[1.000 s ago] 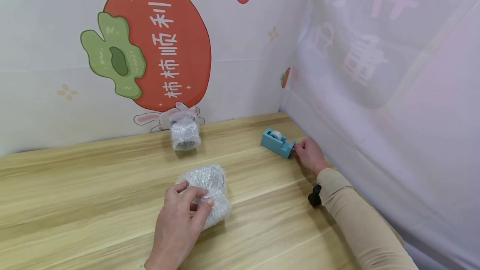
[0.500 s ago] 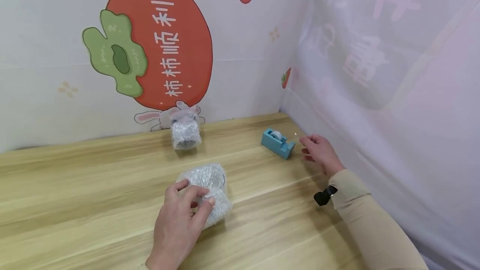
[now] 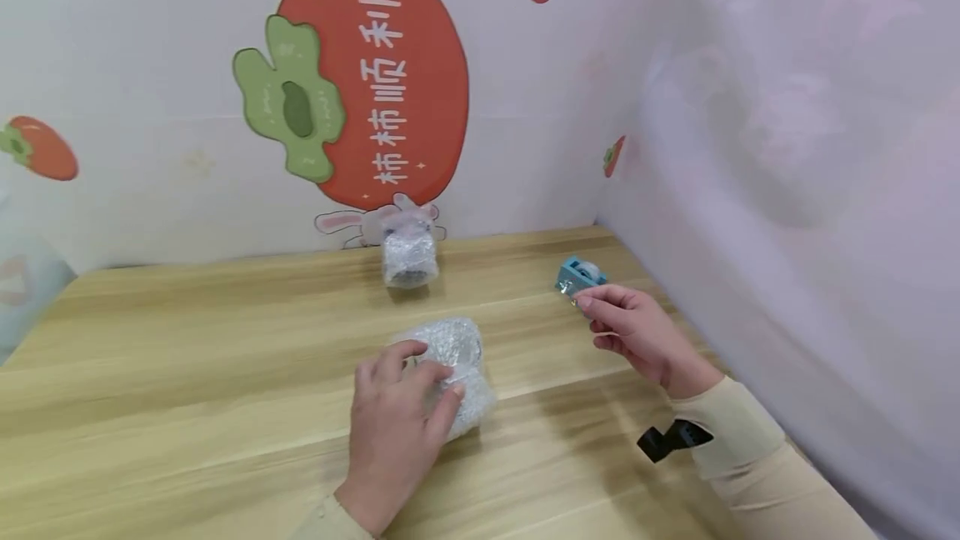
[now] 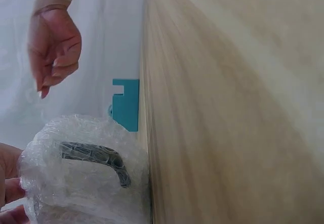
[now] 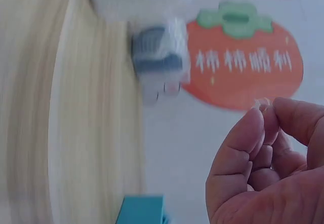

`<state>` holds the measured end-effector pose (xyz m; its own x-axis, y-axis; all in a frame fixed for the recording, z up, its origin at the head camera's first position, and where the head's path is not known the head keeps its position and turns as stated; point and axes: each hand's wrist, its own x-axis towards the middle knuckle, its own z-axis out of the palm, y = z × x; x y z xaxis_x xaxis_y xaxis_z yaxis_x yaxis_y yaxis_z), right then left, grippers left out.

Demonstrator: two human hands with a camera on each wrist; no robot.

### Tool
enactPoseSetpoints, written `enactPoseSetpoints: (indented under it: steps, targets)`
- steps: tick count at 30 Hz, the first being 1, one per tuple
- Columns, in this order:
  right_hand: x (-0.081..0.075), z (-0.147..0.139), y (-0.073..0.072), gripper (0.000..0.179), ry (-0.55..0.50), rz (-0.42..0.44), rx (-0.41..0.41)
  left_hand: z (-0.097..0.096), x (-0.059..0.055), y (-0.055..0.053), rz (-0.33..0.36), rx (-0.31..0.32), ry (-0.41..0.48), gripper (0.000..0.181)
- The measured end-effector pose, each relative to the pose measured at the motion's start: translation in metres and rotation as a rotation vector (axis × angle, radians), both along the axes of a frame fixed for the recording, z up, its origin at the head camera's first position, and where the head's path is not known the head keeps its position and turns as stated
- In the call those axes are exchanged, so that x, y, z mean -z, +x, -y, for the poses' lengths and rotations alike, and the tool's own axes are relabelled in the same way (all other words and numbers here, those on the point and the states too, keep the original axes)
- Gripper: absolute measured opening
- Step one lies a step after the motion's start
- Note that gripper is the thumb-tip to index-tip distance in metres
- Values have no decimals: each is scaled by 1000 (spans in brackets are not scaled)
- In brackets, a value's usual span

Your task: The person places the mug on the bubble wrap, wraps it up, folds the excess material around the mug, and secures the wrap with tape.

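A bubble-wrapped bundle (image 3: 465, 344) lies on the table in the head view. In the left wrist view, a dark curved shape like a handle shows through the bubble wrap (image 4: 91, 183). My left hand (image 3: 393, 419) rests on the bundle with loosely bent fingers, thumb and fingertips on its upper side. Raised over the table, my right hand (image 3: 637, 327) pinches a short piece of clear tape (image 5: 261, 104) between thumb and forefinger. Just behind that hand stands a teal tape dispenser (image 3: 572, 275), partly hidden by it in the head view.
Another bubble-wrapped item (image 3: 409, 255) stands near the back edge of the wooden table (image 3: 225, 357). A printed cloth (image 3: 525, 165) hangs along the back, and a pale cloth (image 3: 787, 232) closes off the right side.
The right hand has pulled a piece of tape off the dispenser and carried it slightly left, toward the bundle. The left hand stays on the bundle, while the head view has shifted.
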<state>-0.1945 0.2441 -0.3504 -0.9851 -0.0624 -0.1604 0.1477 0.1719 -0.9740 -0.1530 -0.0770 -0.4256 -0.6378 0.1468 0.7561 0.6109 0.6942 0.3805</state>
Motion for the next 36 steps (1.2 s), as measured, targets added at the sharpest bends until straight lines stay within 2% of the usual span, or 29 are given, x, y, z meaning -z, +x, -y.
enactPoseSetpoints:
  steps: [4, 8, 14, 17, 25, 33, 36]
  targets:
    - [-4, 30, 10, 12, -2, -15, -74, -3, -2, -4, -46, 44, -23, 13]
    - [-4, 66, 16, 13, -30, -7, -139, -2, -3, -4, -37, 41, -7, 14]
    - [-1, 111, 24, 25, -70, 95, -173, -2, -4, -4, -27, 36, 5, 16]
    - [1, 125, 26, 28, -71, 142, -163, -2, -5, -4, -19, 31, 7, 16]
    - [1, 140, 32, 32, -12, 220, -114, -1, -6, -4, -25, 27, 2, 20]
    - [-1, 141, 32, 25, 23, 238, -147, -2, -6, -2, 22, -8, -61, 48]
    - [-2, 141, 31, 26, 33, 251, -161, -2, -6, -1, 17, -8, -84, 42]
